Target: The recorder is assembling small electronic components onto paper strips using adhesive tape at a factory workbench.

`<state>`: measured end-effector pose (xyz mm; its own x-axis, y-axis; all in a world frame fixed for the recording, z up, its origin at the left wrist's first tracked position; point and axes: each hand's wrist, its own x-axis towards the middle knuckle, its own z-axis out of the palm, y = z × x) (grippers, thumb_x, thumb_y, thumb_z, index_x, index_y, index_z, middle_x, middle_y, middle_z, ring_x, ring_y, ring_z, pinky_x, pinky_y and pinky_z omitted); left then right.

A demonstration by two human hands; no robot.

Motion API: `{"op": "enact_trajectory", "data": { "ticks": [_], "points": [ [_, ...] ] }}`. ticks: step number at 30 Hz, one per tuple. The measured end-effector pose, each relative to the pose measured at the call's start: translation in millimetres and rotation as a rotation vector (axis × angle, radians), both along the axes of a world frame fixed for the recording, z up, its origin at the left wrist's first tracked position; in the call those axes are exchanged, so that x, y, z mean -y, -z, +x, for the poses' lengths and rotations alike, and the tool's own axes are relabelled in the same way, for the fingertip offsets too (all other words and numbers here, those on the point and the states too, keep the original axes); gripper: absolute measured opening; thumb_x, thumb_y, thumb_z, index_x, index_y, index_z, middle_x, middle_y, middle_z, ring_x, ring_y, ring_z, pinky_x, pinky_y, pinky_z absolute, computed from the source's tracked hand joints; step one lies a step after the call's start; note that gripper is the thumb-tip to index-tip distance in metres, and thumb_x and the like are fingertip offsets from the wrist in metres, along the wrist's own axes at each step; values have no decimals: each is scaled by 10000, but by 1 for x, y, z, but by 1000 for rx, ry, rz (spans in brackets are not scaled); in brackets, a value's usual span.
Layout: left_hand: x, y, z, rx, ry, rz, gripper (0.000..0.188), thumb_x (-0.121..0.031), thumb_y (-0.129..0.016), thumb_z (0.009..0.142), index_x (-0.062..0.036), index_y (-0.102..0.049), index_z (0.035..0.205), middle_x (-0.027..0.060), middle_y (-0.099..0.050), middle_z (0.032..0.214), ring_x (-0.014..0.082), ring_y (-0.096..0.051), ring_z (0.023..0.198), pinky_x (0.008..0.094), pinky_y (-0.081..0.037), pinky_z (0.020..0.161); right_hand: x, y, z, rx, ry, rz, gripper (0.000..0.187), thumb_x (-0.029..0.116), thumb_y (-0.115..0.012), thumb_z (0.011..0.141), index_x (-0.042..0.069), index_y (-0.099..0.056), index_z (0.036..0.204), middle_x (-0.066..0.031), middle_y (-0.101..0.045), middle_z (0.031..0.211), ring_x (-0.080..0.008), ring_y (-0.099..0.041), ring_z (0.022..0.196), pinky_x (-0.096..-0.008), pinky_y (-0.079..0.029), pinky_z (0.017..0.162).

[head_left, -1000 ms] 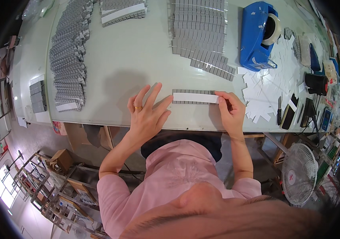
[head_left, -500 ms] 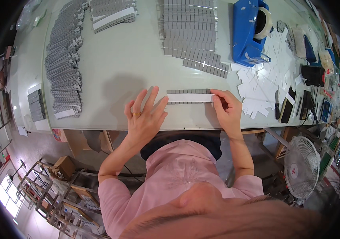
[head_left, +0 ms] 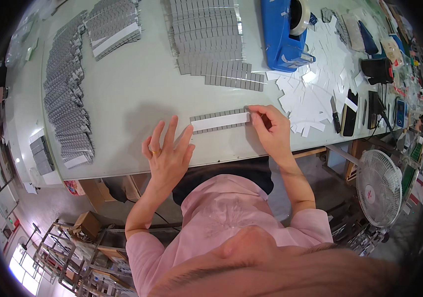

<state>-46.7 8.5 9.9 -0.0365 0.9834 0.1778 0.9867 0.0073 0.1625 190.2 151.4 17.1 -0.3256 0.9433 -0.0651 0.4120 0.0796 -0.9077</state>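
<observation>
In front of me on the table lies a row of small grey pieces joined side by side, with a white paper strip [head_left: 220,120] along its middle. My left hand [head_left: 168,154] has its fingers spread, palm down, and the index fingertip touches the row's left end. At the right end, the thumb and index finger of my right hand [head_left: 272,129] close on the white strip and the edge of the row; its other fingers are curled. The exact grip under the right fingertips is partly hidden.
Farther off lie stacked grey rows [head_left: 206,39], with another stack [head_left: 114,29] and a long pile [head_left: 65,94] to the left. A blue tape dispenser [head_left: 281,47] stands at the back right, beside scattered white paper strips [head_left: 306,99]. A knife [head_left: 335,116] and a fan [head_left: 379,188] are farther right.
The whole view has turned slightly and shifted, so the table's things appear farther left and tilted. Both hands keep nearly the same places at the row's ends.
</observation>
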Motion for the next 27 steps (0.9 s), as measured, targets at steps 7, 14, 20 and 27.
{"op": "enact_trajectory", "data": {
  "ticks": [7,14,20,27],
  "points": [
    [5,2,2,22,-17,-6,381,-288,-650,916,-280,-660,1297,72,-441,1529,304,-345,1384,482,-236,1059,9,0,8,109,59,115,139,-1,-651,903,18,-714,1027,-40,-634,836,-92,-567,665,-228,-443,586],
    [-3,-1,37,112,67,95,442,-290,-730,825,-277,-687,1265,94,-452,1512,317,-360,1358,468,-248,1058,21,7,13,212,-225,567,246,36,-743,766,88,-728,1007,-47,-604,820,-217,-605,648,-315,-492,546],
    [-25,1,71,219,137,48,403,-288,-688,887,-251,-670,1287,102,-453,1508,316,-304,1390,471,-233,1069,21,9,12,222,-272,610,304,16,-764,729,83,-739,1025,-51,-605,819,-212,-610,653,-312,-496,538],
    [-32,5,76,156,135,35,399,-309,-691,885,-264,-674,1282,92,-446,1522,304,-297,1398,476,-237,1068,20,12,13,234,-250,662,276,78,-750,732,92,-719,1006,-28,-558,821,-190,-602,683,-301,-481,538]
  ]
}}
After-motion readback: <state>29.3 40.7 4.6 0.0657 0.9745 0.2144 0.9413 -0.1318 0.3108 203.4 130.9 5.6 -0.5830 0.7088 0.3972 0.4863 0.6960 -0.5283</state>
